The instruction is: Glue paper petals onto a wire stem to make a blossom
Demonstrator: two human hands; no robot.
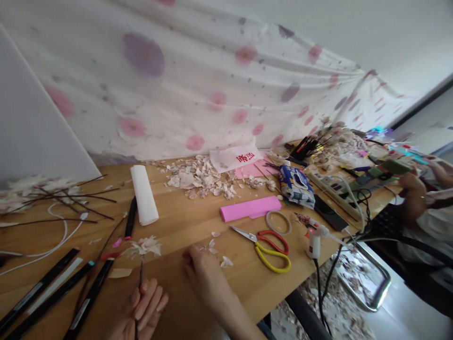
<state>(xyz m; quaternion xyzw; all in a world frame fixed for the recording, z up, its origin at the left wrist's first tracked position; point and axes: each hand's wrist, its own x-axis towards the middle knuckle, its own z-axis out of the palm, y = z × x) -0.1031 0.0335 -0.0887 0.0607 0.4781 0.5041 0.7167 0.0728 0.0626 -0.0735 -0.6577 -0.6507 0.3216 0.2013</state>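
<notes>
My left hand (150,304) is closed around the thin dark stem of a handmade flower (146,247), which stands upright with pale, pointed petals and a pinkish centre. To its right, my right hand (203,271) is low over the wooden table (177,293), beside a few loose white petals (226,262). Its fingers are curled together, and whatever they pinch, if anything, is hidden. Right of this hand lie scissors (253,237) with a red and a yellow handle, blades apart. Black markers (94,295) lie left of the flower.
A petal pile (201,177), a white roll (144,194) and a pink paper roll (251,208) lie further back. A tape ring (267,222), a wipes pack (297,186) and a corded white glue gun (314,243) are at right. Another person's arm (412,193) is far right.
</notes>
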